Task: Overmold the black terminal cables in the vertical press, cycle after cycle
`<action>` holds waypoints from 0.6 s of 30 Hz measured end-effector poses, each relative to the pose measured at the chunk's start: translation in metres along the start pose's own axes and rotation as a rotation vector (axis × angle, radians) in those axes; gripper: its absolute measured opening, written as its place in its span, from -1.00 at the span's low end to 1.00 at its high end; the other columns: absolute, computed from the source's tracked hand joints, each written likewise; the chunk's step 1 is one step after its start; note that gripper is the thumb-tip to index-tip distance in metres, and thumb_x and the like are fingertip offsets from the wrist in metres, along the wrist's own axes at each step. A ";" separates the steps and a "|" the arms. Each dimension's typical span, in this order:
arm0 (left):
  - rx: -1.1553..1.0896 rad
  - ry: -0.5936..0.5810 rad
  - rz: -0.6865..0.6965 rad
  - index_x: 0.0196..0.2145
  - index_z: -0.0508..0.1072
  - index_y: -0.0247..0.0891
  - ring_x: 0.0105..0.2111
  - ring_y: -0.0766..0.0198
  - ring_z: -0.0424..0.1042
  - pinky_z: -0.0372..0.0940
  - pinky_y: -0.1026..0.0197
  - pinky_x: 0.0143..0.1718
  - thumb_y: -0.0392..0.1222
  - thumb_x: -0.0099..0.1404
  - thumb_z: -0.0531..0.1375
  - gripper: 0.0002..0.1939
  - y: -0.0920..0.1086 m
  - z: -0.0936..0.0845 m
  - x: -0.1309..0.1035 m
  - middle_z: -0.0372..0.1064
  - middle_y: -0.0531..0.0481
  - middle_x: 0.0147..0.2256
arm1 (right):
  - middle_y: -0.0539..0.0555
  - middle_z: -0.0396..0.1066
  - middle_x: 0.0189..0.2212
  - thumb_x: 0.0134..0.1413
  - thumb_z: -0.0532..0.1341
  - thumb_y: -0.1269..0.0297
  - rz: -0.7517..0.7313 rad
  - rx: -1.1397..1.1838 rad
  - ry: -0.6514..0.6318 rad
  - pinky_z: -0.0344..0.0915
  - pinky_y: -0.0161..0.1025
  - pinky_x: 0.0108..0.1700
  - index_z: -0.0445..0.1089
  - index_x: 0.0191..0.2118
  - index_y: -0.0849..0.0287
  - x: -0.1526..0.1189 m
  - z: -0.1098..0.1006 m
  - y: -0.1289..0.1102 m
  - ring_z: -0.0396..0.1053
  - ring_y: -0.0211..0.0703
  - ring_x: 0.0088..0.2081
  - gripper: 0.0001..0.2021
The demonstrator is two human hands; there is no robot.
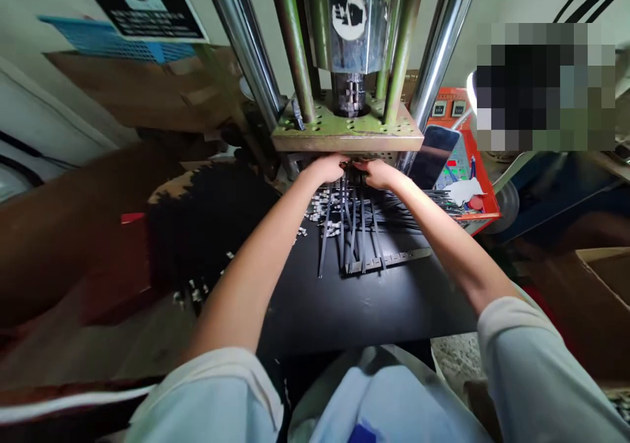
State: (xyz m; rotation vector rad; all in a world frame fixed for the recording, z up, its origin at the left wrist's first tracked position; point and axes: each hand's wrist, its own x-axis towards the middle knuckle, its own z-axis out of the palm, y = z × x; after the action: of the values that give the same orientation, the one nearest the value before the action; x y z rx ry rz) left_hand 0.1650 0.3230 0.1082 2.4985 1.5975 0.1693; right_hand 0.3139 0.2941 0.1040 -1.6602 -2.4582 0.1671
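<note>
The black strips (363, 233) run lengthwise from my left hand (329, 168) and right hand (378, 172) toward me; whether either pinches, I can't tell.

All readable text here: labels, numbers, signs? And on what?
Nothing legible.
Black sign, upper left: white lettering, too small and blurred; white symbol above it.
Round sticker on metal housing: dark symbol, no readable text.
Red control box: panel markings too small to read.
</note>
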 end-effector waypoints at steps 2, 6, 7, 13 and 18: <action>-0.029 0.028 0.052 0.24 0.27 -0.29 0.17 0.21 0.29 0.13 0.27 0.20 -0.31 0.32 0.05 -0.48 -0.007 -0.010 -0.041 0.26 -0.10 0.21 | 0.23 0.44 0.01 0.03 0.02 0.65 -0.065 0.038 0.040 0.26 -0.22 0.07 0.38 0.06 0.34 -0.040 -0.005 0.005 0.38 -0.09 -0.02 -0.53; -0.251 0.198 0.218 0.21 0.31 -0.30 0.23 0.22 0.22 0.05 0.18 0.29 -0.13 0.38 0.05 -0.52 -0.029 -0.001 -0.172 0.18 -0.09 0.26 | 0.17 0.50 -0.20 0.15 0.01 0.53 -0.159 0.134 0.038 0.33 -0.24 -0.11 0.42 -0.06 0.30 -0.139 0.021 0.018 0.41 -0.15 -0.21 -0.68; -0.272 0.236 0.243 0.17 0.35 -0.28 0.21 0.23 0.26 0.08 0.18 0.28 -0.12 0.39 0.05 -0.56 -0.032 0.006 -0.207 0.24 -0.07 0.23 | 0.18 0.50 -0.20 0.20 0.01 0.48 -0.186 0.180 0.053 0.32 -0.22 -0.12 0.43 -0.08 0.27 -0.161 0.032 0.021 0.40 -0.13 -0.21 -0.71; -0.051 0.335 0.212 0.24 0.24 -0.24 0.20 0.19 0.27 0.16 0.14 0.25 -0.19 0.38 0.10 -0.52 -0.037 0.064 -0.353 0.28 -0.09 0.20 | 0.13 0.46 -0.24 0.29 -0.03 0.46 -0.214 0.217 0.068 0.21 -0.17 -0.24 0.42 -0.13 0.15 -0.227 0.073 0.003 0.31 -0.12 -0.27 -0.71; 0.279 0.375 0.116 0.26 0.21 -0.29 0.24 0.07 0.21 -0.06 0.06 0.33 -0.22 0.34 0.13 -0.45 -0.044 0.107 -0.380 0.21 -0.17 0.24 | 0.09 0.43 -0.08 0.33 0.02 0.35 -0.130 0.229 0.197 0.27 -0.16 -0.08 0.33 0.04 0.04 -0.270 0.075 -0.006 0.37 -0.12 -0.10 -0.74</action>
State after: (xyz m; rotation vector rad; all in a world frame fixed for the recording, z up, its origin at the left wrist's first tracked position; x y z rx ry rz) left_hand -0.0130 -0.0126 -0.0072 2.9145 1.7091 0.4884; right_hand 0.3918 0.0413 0.0103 -1.3511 -2.2941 0.2454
